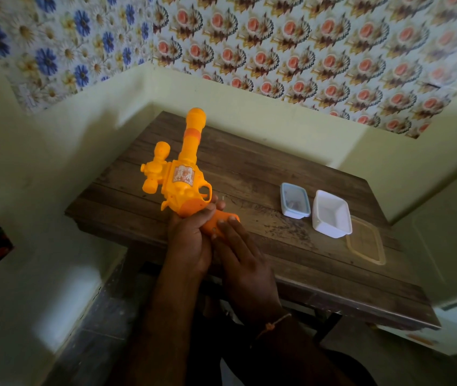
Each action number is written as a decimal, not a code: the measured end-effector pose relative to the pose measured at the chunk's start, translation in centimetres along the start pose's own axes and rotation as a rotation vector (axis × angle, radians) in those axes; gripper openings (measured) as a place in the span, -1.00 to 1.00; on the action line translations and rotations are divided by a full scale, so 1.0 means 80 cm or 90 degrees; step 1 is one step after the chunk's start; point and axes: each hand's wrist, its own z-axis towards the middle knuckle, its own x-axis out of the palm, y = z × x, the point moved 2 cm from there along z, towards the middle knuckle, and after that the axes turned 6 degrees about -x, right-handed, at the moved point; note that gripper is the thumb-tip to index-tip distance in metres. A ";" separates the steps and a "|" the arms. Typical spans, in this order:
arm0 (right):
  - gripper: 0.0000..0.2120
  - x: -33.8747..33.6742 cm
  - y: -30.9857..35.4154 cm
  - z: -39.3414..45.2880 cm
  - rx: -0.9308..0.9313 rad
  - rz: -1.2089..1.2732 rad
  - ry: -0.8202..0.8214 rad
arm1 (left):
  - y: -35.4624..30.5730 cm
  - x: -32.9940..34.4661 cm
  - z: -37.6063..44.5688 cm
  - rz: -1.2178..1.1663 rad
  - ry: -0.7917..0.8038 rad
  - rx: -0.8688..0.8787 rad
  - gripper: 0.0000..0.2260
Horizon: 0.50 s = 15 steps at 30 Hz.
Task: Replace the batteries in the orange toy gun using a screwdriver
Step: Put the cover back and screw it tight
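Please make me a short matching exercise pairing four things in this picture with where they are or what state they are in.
Things:
1. orange toy gun
2. lidded container
3. white tub
4. loose clear lid

States:
A. lying flat on the table's near right
B. open, no lid on
C. held by its grip in both hands
D. closed, small items inside

Pairs: 1-C, 2-D, 3-B, 4-A

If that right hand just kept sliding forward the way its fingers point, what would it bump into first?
The right hand already lies flat on the orange plastic toy gun, at its grip. Pushing on, its fingers would probably meet the left hand wrapped around that grip, though depth is unclear.
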 end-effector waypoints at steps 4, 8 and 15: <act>-0.74 0.002 -0.002 0.000 0.018 0.026 -0.003 | -0.001 -0.004 0.002 0.000 -0.010 -0.004 -0.47; -0.57 0.003 -0.003 0.005 0.061 0.052 0.037 | -0.004 0.001 -0.001 -0.015 0.000 0.003 -0.59; -0.69 0.003 0.006 0.020 0.160 0.128 0.094 | -0.007 0.001 -0.003 -0.003 -0.036 0.021 -0.55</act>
